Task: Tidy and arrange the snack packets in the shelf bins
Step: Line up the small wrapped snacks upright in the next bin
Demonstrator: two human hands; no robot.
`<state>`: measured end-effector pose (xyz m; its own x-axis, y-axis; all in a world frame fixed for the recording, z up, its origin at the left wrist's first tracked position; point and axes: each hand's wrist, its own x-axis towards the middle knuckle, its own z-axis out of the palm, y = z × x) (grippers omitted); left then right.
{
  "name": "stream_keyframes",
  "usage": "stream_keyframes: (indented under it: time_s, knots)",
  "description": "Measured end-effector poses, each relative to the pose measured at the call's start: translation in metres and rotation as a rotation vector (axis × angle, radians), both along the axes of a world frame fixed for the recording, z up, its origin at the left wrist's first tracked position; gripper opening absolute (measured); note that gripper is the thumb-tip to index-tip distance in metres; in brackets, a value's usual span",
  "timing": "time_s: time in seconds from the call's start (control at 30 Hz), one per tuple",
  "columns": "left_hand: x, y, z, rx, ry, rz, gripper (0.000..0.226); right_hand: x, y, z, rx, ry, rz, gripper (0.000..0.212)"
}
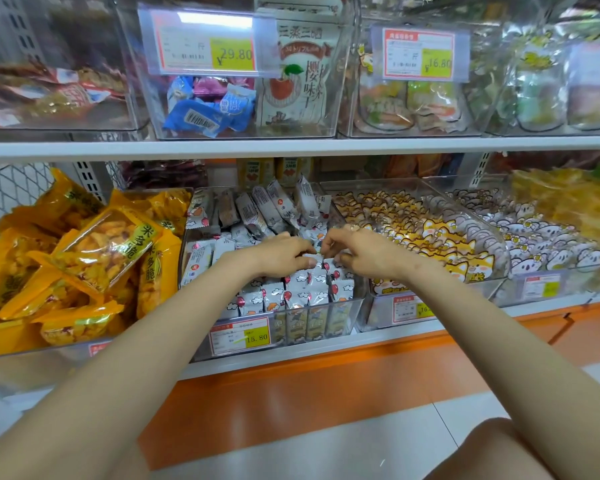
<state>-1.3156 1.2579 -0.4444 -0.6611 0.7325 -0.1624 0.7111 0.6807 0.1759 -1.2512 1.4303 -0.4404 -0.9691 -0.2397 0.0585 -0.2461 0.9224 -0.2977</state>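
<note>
Shop shelving (pixel 291 147) is carrying two tiers of clear bins, and the person is working at the lower tier. At its left end, orange cracker bags (pixel 94 247) are lying heaped at loose angles. Towards its right end, fox-face packets (pixel 440 237) are sitting in overlapping rows. Between them, the middle bin (pixel 359 306) is holding the balloon-print packets (pixel 312 292). Those along its front wall are standing upright in neat rows, faces out above the price tag (pixel 239 336), while those towards its back wall are leaning and lying jumbled. Both hands are reaching over the front rows to where order is giving way to jumble. The left hand (pixel 284 254) and the right hand (pixel 357 249) are working with fingertips almost meeting, each with fingers curled narrowly, pinching the crimped tops of balloon-print packets, probably to stand them into the next row.
</note>
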Motion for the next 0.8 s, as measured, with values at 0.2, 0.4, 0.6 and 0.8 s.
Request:
stream_keyframes:
  time_s: [0.2, 0.4, 0.6, 0.8]
  knots:
    - [0.006, -0.018, 0.021, 0.215, -0.025, -0.004, 0.033, -0.004, 0.000, -0.003, 0.103, 0.066, -0.013, 0.032]
    - [0.002, -0.069, 0.044, 0.347, 0.148, 0.205, 0.026, -0.007, -0.002, -0.003, 0.126, 0.129, -0.016, 0.033]
    - [0.002, -0.102, 0.047, 0.221, 0.277, 0.384, 0.021, -0.014, -0.008, 0.000, 0.150, 0.125, -0.042, 0.034]
    - [0.004, -0.110, 0.040, 0.040, 0.171, 0.312, 0.056, -0.016, -0.012, 0.006, 0.105, 0.112, -0.064, 0.039]
